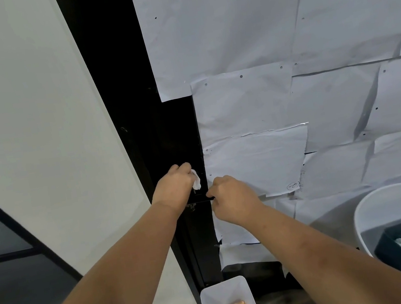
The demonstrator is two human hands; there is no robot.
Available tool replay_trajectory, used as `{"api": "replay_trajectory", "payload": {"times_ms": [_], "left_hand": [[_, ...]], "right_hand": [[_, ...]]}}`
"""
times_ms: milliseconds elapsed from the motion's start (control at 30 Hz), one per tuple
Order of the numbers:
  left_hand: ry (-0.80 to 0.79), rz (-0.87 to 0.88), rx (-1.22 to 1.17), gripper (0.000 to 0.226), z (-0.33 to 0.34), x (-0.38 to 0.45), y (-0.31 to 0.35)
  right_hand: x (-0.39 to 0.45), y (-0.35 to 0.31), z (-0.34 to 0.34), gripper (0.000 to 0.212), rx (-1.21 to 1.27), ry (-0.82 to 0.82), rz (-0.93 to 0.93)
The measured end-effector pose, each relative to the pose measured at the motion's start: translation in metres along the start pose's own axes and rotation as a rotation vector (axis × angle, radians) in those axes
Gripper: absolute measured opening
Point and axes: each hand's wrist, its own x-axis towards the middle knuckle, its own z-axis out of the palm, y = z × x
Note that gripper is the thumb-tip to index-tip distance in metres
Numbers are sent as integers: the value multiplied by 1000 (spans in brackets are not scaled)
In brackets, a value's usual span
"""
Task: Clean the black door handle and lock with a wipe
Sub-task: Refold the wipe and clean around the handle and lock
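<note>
Black door (129, 84) with taped white paper sheets (239, 26)

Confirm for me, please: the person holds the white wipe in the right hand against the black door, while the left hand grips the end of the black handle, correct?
Not quite: the hands are swapped. The head view shows the left hand holding the white wipe against the black door, while the right hand grips the end of the black handle.
</note>
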Motion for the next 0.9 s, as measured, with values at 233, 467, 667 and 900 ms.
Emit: {"api": "replay_trajectory", "payload": {"times_ms": [233,467,667,900], "left_hand": [[417,-586,-575,24,5,-12,24],[571,-644,-665,18,3,6,35],[297,-224,-362,28,20,10,16],[-42,-8,74,27,-7,7,32]], "right_hand": [[0,2,1,36,22,-6,-13],[2,6,2,32,18,5,-39],[4,7,1,31,16,22,-38],[4,5,-3,32,19,-3,-27]]}}
